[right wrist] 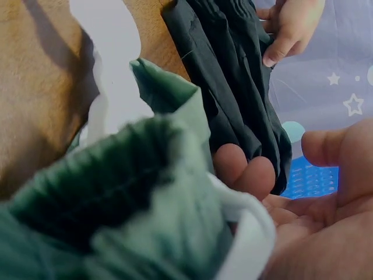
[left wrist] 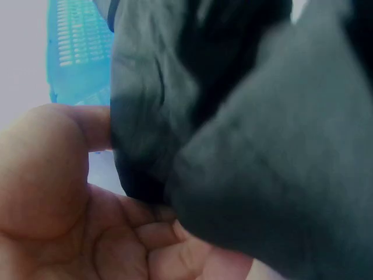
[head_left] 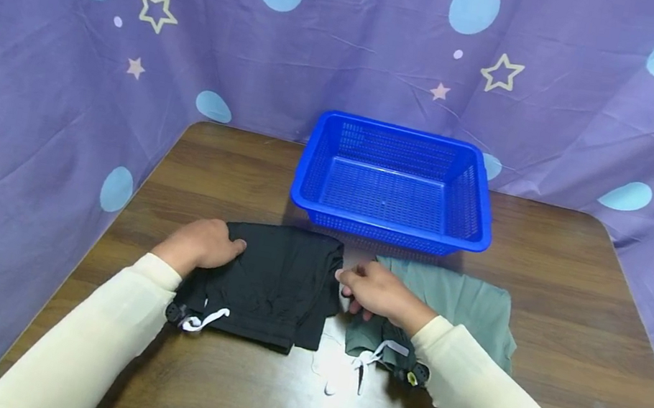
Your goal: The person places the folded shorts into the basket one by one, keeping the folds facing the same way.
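Note:
Black shorts (head_left: 276,283) lie folded on the table, a white drawstring (head_left: 211,318) trailing from their lower left. My left hand (head_left: 203,244) grips their left edge, thumb on top and fingers beneath the cloth (left wrist: 151,105). At the opposite edge is my right hand (head_left: 382,290), its fingertips (right wrist: 256,175) right at the black fabric and the thumb held apart. Under the right wrist lie folded green shorts (head_left: 473,306) with a gathered waistband (right wrist: 116,140) and a white drawstring (head_left: 368,359).
A blue plastic basket (head_left: 384,229) with mesh sides stands behind the shorts, toward the back of the wooden table (head_left: 568,327). A purple patterned curtain (head_left: 353,55) hangs around the table's back and sides. Light glares off the tabletop near the front.

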Demonstrator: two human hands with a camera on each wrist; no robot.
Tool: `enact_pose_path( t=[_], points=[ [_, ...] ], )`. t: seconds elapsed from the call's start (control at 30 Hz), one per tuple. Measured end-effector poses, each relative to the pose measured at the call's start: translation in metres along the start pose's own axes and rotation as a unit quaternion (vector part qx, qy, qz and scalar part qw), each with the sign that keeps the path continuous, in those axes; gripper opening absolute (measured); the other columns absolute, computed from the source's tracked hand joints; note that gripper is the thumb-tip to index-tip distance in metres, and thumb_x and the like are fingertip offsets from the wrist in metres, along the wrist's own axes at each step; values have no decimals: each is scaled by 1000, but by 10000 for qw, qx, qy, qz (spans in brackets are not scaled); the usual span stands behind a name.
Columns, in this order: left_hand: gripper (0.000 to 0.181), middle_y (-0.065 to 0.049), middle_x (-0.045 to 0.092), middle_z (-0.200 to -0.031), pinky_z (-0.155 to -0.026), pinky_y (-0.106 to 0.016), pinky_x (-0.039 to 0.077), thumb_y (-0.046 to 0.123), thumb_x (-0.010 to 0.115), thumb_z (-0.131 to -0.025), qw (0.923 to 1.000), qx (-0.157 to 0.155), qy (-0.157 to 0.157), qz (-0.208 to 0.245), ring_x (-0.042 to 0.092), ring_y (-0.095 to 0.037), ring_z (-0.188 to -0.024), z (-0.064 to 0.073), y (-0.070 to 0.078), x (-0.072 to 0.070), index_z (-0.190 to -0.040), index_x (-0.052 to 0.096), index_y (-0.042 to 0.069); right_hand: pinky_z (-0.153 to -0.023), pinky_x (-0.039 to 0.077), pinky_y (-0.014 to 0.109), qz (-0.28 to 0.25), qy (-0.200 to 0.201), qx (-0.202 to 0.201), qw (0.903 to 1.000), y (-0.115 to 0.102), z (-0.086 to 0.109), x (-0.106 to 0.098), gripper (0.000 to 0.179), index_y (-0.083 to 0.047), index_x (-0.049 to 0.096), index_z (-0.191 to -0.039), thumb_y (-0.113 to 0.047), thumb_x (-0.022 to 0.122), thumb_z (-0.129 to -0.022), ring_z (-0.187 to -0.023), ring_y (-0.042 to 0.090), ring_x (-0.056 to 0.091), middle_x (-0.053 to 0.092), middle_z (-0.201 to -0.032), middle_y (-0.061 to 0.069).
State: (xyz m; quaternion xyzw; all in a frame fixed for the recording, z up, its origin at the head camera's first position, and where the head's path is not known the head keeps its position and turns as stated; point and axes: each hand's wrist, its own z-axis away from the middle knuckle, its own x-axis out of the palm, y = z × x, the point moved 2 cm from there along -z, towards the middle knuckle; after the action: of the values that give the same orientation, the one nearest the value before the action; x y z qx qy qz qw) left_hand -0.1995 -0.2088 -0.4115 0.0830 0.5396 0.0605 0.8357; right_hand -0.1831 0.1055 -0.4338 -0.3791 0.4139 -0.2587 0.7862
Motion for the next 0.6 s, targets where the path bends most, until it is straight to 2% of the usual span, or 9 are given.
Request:
enact_pose_path(
  t=[0.3,0.47,0.53,0.6],
  points=[
    [57,-34,63,-124,-94,-55,50,36,51,-98,9991,256,150,313,62,-47,-111,-1,12,5,-119,64,-16,-49,47,31,28,63,226,9997,0,1,0,35,-1,64,-87,-33,58,-102,-67,24,67,69,-77,13],
    [54,-35,63,-122,-92,-54,51,33,55,-96,9977,300,205,567,64,-45,-108,-3,17,7,-115,65,-16,-51,46,31,-76,63,231,9997,-1,1,0,34,-2,61,-87,-33,63,-100,-56,17,55,66,-77,11],
    [53,-34,64,-120,-92,-53,51,33,57,-95,9973,302,202,638,64,-43,-106,-2,19,7,-112,66,-16,-53,46,31,-192,-28,167,9997,0,1,0,33,2,65,-102,-31,66,-99,-54,15,49,65,-78,10],
    [53,-34,65,-118,-92,-52,51,33,59,-94,9968,335,199,703,64,-43,-106,-2,20,7,-111,66,-16,-54,47,31,-285,-138,88,9995,1,0,0,44,5,61,-122,-29,69,-96,-56,15,48,64,-83,9]
  ],
)
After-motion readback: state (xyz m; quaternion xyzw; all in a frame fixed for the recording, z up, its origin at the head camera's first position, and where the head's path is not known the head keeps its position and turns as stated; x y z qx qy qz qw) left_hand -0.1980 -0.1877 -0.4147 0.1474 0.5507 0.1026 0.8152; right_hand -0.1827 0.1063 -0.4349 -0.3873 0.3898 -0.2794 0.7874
